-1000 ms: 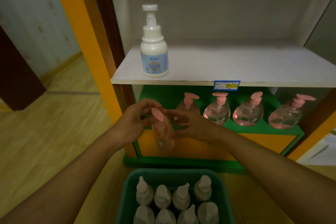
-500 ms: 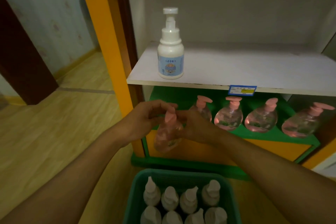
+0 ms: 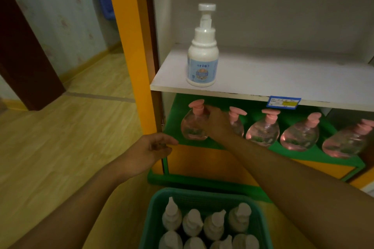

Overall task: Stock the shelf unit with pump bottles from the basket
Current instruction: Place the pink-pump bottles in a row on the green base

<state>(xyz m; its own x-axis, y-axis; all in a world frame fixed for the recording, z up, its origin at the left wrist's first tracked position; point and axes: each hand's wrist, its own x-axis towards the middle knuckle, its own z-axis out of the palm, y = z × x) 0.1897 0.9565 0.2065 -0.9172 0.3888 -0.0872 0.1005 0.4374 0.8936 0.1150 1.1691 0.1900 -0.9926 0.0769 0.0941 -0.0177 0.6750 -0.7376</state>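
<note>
My right hand (image 3: 217, 122) grips a clear pump bottle with a pink pump (image 3: 192, 125) that stands at the left end of the green lower shelf (image 3: 315, 153). Several more clear pink-pump bottles (image 3: 263, 129) stand in a row to its right. My left hand (image 3: 150, 150) hangs in front of the shelf's left corner, fingers loosely curled, holding nothing. A white pump bottle with a blue label (image 3: 203, 60) stands alone on the white upper shelf (image 3: 283, 79). Below me, the green basket (image 3: 155, 204) holds several white pump bottles (image 3: 204, 222).
An orange upright post (image 3: 133, 46) frames the unit's left side. A blue price tag (image 3: 283, 102) hangs on the upper shelf's front edge. Wooden floor (image 3: 60, 147) stretches to the left, with a dark door (image 3: 24, 56) beyond.
Both hands held the pink-pump bottle in front of the unit. Now my right hand has carried it onto the lower shelf's left end, and my left hand has let go and dropped back.
</note>
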